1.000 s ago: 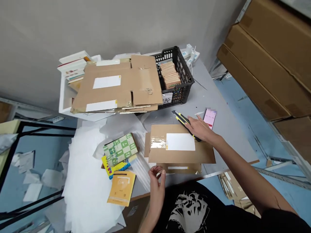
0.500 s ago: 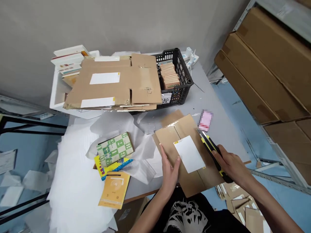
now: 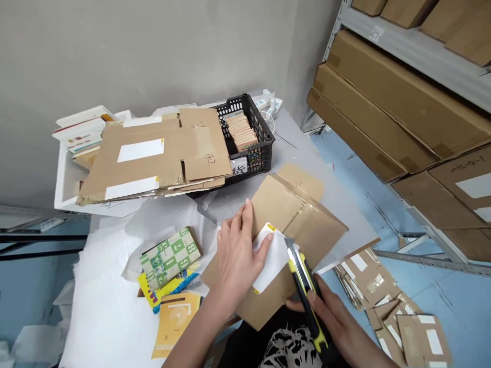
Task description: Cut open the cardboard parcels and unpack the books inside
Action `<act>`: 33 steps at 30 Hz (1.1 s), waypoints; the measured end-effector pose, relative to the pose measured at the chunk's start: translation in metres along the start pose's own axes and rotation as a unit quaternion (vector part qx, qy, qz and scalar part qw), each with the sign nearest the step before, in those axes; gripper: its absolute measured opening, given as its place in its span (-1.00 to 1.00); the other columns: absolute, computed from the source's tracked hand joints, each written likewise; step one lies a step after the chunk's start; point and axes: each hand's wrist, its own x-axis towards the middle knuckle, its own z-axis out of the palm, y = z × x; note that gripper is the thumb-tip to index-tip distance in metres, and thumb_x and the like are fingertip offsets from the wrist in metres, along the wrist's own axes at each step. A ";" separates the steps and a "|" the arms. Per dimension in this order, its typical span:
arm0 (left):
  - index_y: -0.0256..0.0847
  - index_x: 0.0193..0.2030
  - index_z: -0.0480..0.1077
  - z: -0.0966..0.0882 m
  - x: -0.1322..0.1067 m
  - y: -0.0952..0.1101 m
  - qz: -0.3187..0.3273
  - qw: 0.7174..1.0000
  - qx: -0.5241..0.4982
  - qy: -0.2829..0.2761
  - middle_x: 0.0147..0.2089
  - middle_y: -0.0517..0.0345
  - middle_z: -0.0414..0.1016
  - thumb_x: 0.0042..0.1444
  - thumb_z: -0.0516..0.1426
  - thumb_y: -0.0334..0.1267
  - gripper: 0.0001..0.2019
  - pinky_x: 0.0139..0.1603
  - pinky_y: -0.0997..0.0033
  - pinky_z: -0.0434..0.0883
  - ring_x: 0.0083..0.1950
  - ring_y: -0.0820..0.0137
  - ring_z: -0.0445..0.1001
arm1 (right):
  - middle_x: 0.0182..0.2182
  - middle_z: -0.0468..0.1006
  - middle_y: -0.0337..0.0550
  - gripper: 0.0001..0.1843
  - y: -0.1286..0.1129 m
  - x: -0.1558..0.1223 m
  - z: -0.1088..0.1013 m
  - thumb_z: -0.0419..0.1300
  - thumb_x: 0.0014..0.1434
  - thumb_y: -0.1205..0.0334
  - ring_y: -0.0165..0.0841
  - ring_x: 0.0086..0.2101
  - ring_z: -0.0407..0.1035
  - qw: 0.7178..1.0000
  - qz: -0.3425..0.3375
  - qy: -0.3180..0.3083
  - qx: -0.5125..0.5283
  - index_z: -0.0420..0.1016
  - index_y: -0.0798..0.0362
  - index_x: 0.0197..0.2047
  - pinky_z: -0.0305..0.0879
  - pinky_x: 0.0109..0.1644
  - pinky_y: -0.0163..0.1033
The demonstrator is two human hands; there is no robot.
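Observation:
A brown cardboard box [image 3: 303,222], with a white label [image 3: 270,260] on it, lies tilted over the table's front edge. My left hand [image 3: 240,250] grips it from the left side, thumb across the label and fingers along the box's edge. In my right hand [image 3: 335,314] is a black and yellow utility knife [image 3: 307,294]. Its blade is out and points at the box beside the label; whether it touches is hard to tell. Left of the box lie a green-and-cream chequered book [image 3: 171,258], a yellow-and-blue item [image 3: 172,289] and an orange booklet [image 3: 176,319].
Flattened cardboard [image 3: 169,148] rests across a black crate [image 3: 264,138] and a white bin [image 3: 63,179]. White paper sheets [image 3: 99,291] cover the table's left. Boxes [image 3: 376,107] fill the shelf at right; flattened cartons [image 3: 422,335] lie on the floor.
The box has turned and tilted, its far end swinging right. My left hand has moved up over its label. My right hand has brought the knife lower and further left. The view has shifted right.

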 end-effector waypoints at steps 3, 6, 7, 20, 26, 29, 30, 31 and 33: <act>-0.02 0.43 -0.14 -0.013 0.001 0.011 0.048 0.997 0.055 0.001 0.23 -0.02 0.30 0.22 -0.03 0.03 -0.32 0.02 0.01 0.25 0.04 0.08 0.25 | 0.02 0.53 0.02 -0.11 0.003 -0.015 0.015 -0.04 0.08 -0.43 -0.08 -0.02 0.46 0.996 0.035 -0.038 0.071 0.18 -0.03 0.30 0.32 0.12 -0.03; -0.06 0.41 -0.02 -0.003 0.007 0.000 0.063 0.992 0.105 -0.030 0.17 -0.05 0.35 0.25 -0.07 -0.05 -0.40 -0.02 0.06 0.26 0.00 0.10 0.27 | 0.10 0.45 0.03 -0.08 0.005 -0.005 0.022 0.01 0.05 -0.43 -0.10 -0.02 0.47 0.984 0.051 -0.099 0.141 0.14 -0.01 0.31 0.26 0.18 -0.03; -0.09 0.40 0.01 0.007 0.010 -0.010 0.055 0.991 0.116 -0.046 0.16 -0.07 0.37 0.26 -0.09 -0.08 -0.43 -0.04 0.08 0.27 -0.01 0.11 0.28 | 0.13 0.42 0.04 -0.07 0.008 0.003 0.023 0.03 0.05 -0.43 -0.11 -0.02 0.47 0.978 0.058 -0.114 0.164 0.12 0.01 0.31 0.25 0.19 -0.04; -0.15 0.38 0.05 0.124 -0.024 -0.069 0.033 0.970 0.207 -0.126 0.10 -0.09 0.40 0.30 -0.18 -0.20 -0.48 -0.01 0.15 0.27 0.02 0.17 0.32 | -0.59 0.51 -0.26 -0.59 0.020 0.072 -0.096 -0.08 0.30 0.00 -0.28 -0.60 0.43 0.951 -0.079 0.037 -0.295 0.26 0.04 0.10 0.32 -0.49 -0.22; -0.17 0.36 0.10 0.128 -0.024 -0.070 0.018 0.965 0.226 -0.130 -0.03 -0.10 0.44 0.30 -0.20 -0.18 -0.49 -0.05 0.18 0.25 -0.08 0.19 0.32 | -0.36 0.60 -0.11 -0.50 0.011 0.102 -0.112 -0.13 0.34 0.24 -0.33 -0.50 0.44 0.837 -0.246 0.062 -0.486 0.13 0.03 0.32 0.21 -0.51 -0.31; -0.18 0.36 0.11 0.130 -0.025 -0.070 0.009 0.965 0.229 -0.128 -0.02 -0.10 0.43 0.30 -0.20 -0.16 -0.48 -0.04 0.17 0.24 -0.06 0.17 0.31 | -0.43 0.57 -0.17 -0.47 0.011 0.105 -0.115 -0.09 0.33 0.25 -0.38 -0.52 0.40 0.830 -0.260 0.031 -0.493 0.09 -0.01 0.35 0.20 -0.50 -0.34; -0.18 0.36 0.11 0.130 -0.026 -0.069 0.007 0.965 0.227 -0.130 -0.01 -0.10 0.42 0.31 -0.21 -0.16 -0.48 -0.04 0.17 0.24 -0.06 0.17 0.31 | -0.44 0.57 -0.19 -0.47 0.011 0.105 -0.116 -0.09 0.33 0.25 -0.38 -0.52 0.39 0.830 -0.260 0.024 -0.493 0.08 -0.02 0.36 0.20 -0.50 -0.34; -0.18 0.36 0.11 0.130 -0.026 -0.069 0.006 0.966 0.225 -0.131 0.00 -0.10 0.42 0.31 -0.21 -0.15 -0.48 -0.04 0.17 0.23 -0.05 0.17 0.31 | -0.45 0.56 -0.20 -0.47 0.011 0.105 -0.118 -0.09 0.33 0.25 -0.39 -0.52 0.38 0.830 -0.261 0.019 -0.492 0.08 -0.03 0.36 0.19 -0.49 -0.34; -0.17 0.36 0.11 0.130 -0.025 -0.069 0.004 0.967 0.215 -0.135 0.02 -0.10 0.41 0.31 -0.21 -0.16 -0.49 -0.03 0.18 0.23 -0.04 0.18 0.31 | -0.45 0.55 -0.21 -0.47 0.010 0.104 -0.122 -0.10 0.34 0.24 -0.40 -0.53 0.37 0.831 -0.259 0.012 -0.492 0.09 -0.04 0.36 0.19 -0.49 -0.35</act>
